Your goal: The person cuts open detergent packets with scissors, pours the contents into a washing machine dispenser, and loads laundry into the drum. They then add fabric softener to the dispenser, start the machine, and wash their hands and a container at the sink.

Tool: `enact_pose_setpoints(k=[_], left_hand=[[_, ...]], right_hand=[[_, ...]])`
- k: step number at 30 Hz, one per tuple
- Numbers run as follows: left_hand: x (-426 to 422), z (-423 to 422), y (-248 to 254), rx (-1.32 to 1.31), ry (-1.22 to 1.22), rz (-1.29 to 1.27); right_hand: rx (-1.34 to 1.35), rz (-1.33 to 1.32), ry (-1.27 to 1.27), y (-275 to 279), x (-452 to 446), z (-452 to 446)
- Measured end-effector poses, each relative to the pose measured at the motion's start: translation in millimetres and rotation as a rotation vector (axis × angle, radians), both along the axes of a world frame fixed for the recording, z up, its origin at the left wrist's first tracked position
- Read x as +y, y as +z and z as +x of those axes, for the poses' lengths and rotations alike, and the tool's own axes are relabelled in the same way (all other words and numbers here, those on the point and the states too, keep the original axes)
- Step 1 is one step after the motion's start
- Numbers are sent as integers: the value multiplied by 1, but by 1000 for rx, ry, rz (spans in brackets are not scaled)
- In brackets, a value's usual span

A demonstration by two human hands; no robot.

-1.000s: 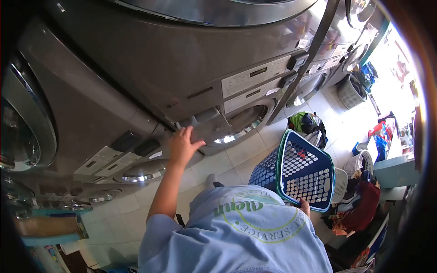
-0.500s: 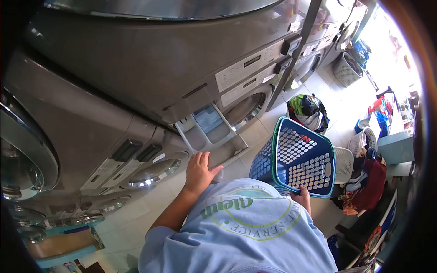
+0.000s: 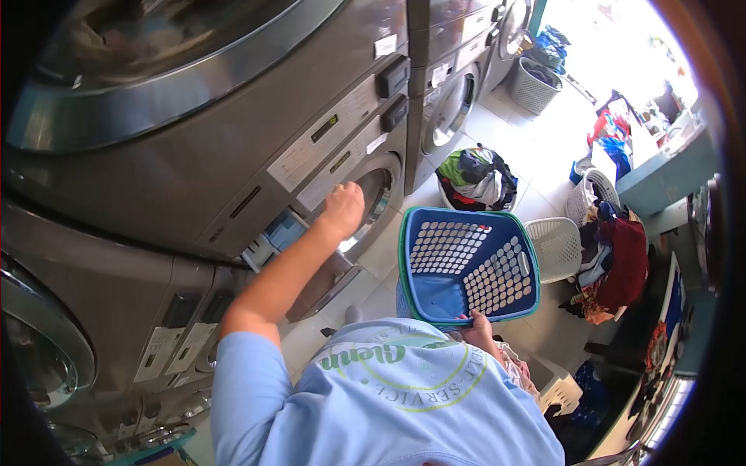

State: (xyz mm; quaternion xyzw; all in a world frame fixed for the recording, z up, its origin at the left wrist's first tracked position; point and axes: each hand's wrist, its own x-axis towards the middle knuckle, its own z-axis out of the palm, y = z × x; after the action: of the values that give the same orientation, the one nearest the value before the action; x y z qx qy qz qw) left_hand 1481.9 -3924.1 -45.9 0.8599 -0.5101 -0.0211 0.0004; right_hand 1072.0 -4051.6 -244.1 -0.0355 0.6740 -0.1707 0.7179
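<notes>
My left hand [image 3: 343, 210] is raised in front of the lower control panel of a grey front-loading washer [image 3: 374, 186]. Its fingers are curled together with nothing visible in them; whether they touch the panel I cannot tell. Below the forearm, which partly covers it, a detergent drawer [image 3: 286, 231] is pulled out. My right hand [image 3: 480, 331] grips the near rim of a blue laundry basket [image 3: 444, 292] with round holes. A green rim shows around its edge. The basket is tilted toward me, and no laundry shows inside.
A basket heaped with clothes [image 3: 475, 175] stands on the tiles beyond the blue one. To the right are a white basket [image 3: 553, 248] and a pile of dark red clothes [image 3: 622, 260]. A grey basket [image 3: 536, 85] is farther off. More machines line the left.
My left hand has moved from open beside the detergent drawer up to the control panel, its fingers now curled. The view has turned, and the blue basket now shows more of its inside.
</notes>
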Motion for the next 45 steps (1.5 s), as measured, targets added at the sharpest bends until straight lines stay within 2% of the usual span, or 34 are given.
enact_pose_setpoints(k=[1, 2, 3, 5, 12, 22, 28, 33, 35, 39, 42, 45], left_hand=[[-9, 17, -20, -131, 57, 72], [-20, 23, -16, -264, 115, 144], [-29, 27, -13, -267, 101, 146], [-42, 30, -7, -144, 215, 368], [-70, 45, -13, -221, 230, 357], [-79, 47, -5, -176, 299, 315], [-96, 44, -43, -158, 405, 367], [-99, 38, -38, 21, 489, 554], [-101, 37, -33, 33, 509, 555], [-110, 42, -45, 39, 567, 574], [-115, 50, -63, 2, 598, 655], [-115, 38, -55, 5, 603, 440]], right_hand=[[-9, -2, 14, -6, 2, -4], [-19, -2, 29, -3, 4, -4], [1, 22, 21, 0, 8, -6], [-3, -4, 2, 5, 16, -6], [-21, -36, -26, 11, 22, -4], [-22, -11, -45, 5, 21, -5], [-15, 8, -33, 3, 21, -6], [-6, 31, -18, -20, 25, -7], [22, -62, 9, -21, 27, -4], [20, -100, 35, -9, 29, 2], [-3, 3, 46, 8, 29, 13], [52, -78, 71, -31, 28, 8]])
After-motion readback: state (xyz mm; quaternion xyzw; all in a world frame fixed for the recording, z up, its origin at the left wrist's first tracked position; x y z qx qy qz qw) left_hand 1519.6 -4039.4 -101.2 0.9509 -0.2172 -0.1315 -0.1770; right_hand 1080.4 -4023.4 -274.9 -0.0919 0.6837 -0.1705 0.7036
